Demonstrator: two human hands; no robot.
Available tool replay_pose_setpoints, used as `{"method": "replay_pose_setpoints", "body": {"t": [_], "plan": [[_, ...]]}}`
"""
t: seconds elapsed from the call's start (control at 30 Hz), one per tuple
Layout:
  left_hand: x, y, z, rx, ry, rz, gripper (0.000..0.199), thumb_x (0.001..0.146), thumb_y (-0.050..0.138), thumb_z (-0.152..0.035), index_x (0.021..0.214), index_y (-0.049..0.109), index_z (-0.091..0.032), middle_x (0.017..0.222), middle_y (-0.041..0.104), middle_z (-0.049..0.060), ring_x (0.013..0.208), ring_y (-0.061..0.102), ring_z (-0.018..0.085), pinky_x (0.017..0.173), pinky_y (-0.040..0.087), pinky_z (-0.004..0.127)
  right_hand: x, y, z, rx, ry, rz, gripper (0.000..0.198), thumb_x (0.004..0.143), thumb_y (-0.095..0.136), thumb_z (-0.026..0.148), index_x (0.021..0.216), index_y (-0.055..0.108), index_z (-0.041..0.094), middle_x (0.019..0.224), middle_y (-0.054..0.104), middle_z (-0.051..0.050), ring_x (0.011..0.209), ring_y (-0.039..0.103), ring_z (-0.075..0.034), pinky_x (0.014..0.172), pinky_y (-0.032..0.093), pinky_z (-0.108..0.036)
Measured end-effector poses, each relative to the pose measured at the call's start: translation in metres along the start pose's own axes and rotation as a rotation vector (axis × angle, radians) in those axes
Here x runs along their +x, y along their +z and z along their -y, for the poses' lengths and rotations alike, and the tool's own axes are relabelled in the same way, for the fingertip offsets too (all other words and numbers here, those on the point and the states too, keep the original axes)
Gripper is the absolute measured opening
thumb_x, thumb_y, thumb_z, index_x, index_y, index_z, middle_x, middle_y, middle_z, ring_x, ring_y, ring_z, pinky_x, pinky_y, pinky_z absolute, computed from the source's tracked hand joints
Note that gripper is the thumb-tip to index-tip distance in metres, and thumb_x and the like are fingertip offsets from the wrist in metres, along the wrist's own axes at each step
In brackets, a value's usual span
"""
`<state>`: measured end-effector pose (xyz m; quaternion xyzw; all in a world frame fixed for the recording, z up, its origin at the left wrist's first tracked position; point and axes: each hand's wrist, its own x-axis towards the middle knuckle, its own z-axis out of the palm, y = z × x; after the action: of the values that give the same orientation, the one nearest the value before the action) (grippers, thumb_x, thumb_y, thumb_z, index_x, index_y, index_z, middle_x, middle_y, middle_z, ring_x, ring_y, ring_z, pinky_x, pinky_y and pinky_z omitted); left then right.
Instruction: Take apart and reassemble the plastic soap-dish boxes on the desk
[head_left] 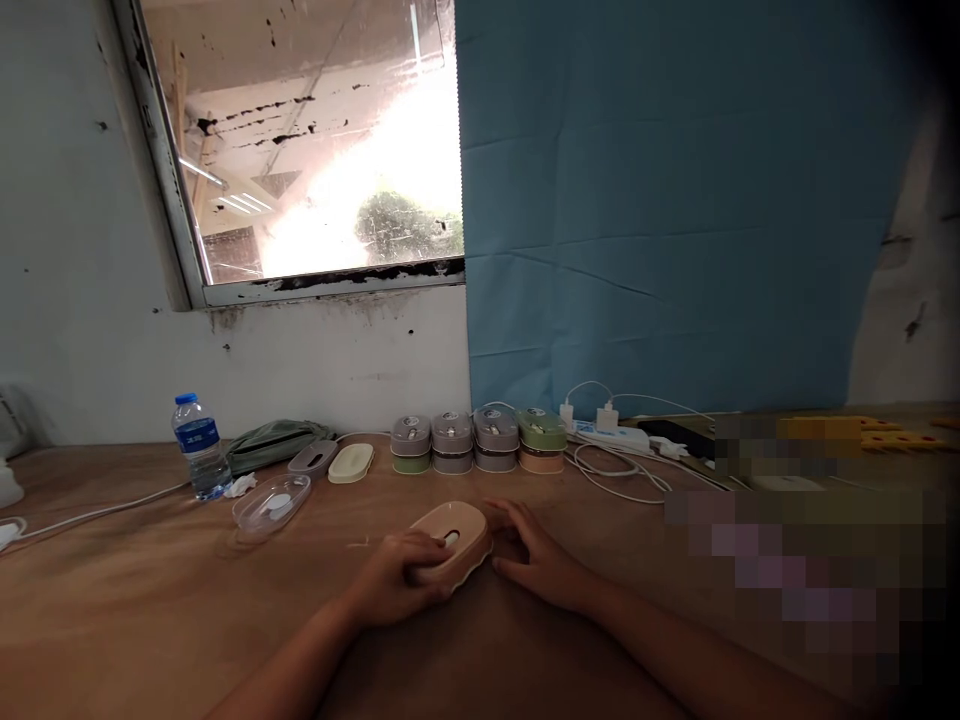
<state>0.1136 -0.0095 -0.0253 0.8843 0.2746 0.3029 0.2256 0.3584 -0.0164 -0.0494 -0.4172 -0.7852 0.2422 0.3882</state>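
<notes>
A peach oval plastic container (466,528) with a small slot in its top is in front of me at the middle of the table. My left hand (397,580) is closed around its near left side, thumb on top near the slot. My right hand (536,560) is beside its right end, fingers curved and apart, holding nothing; whether a fingertip touches the rim I cannot tell. Behind stand stacked two-tier oval boxes: a grey-and-green one (411,443), a grey one (452,441), another grey one (496,438) and a green-and-peach one (542,440).
To the left are a cream oval lid (351,463), a grey slotted lid (312,458), a clear tray (271,504), a water bottle (199,447) and a green pouch (277,444). A power strip (611,435) with white cables (615,478) lies back right.
</notes>
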Motion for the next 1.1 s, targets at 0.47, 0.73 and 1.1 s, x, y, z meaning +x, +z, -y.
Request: {"method": "replay_pose_setpoints", "body": {"t": [0.47, 0.73, 1.1], "plan": [[0.0, -0.004, 0.0, -0.61, -0.312, -0.125, 0.05, 0.064, 0.064, -0.046, 0.1, 0.065, -0.01, 0.082, 0.067, 0.007, 0.071, 0.059, 0.018, 0.06, 0.044, 0.023, -0.005, -0.004, 0.018, -0.363, -0.313, -0.163, 0.02, 0.084, 0.044, 0.026, 0.1, 0.057, 0.03, 0.102, 0.058, -0.005, 0.096, 0.053, -0.022, 0.086, 0.044, -0.039], [-0.003, -0.005, -0.006, -0.639, -0.284, -0.102, 0.047, 0.069, 0.062, -0.043, 0.103, 0.064, -0.011, 0.083, 0.068, 0.007, 0.071, 0.059, 0.018, 0.061, 0.043, 0.024, -0.011, -0.007, 0.014, -0.389, -0.3, -0.158, 0.02, 0.085, 0.043, 0.028, 0.097, 0.059, 0.031, 0.086, 0.064, -0.004, 0.085, 0.058, -0.02, 0.077, 0.048, -0.035], [0.01, -0.002, -0.014, -0.779, -0.455, -0.495, 0.05, 0.065, 0.062, -0.05, 0.092, 0.066, -0.008, 0.081, 0.07, 0.01, 0.07, 0.062, 0.019, 0.061, 0.048, 0.026, -0.01, -0.011, 0.001, -0.499, -0.328, -0.284, 0.021, 0.081, 0.047, 0.023, 0.098, 0.058, 0.028, 0.077, 0.063, -0.005, 0.071, 0.059, -0.021, 0.066, 0.05, -0.035]]}}
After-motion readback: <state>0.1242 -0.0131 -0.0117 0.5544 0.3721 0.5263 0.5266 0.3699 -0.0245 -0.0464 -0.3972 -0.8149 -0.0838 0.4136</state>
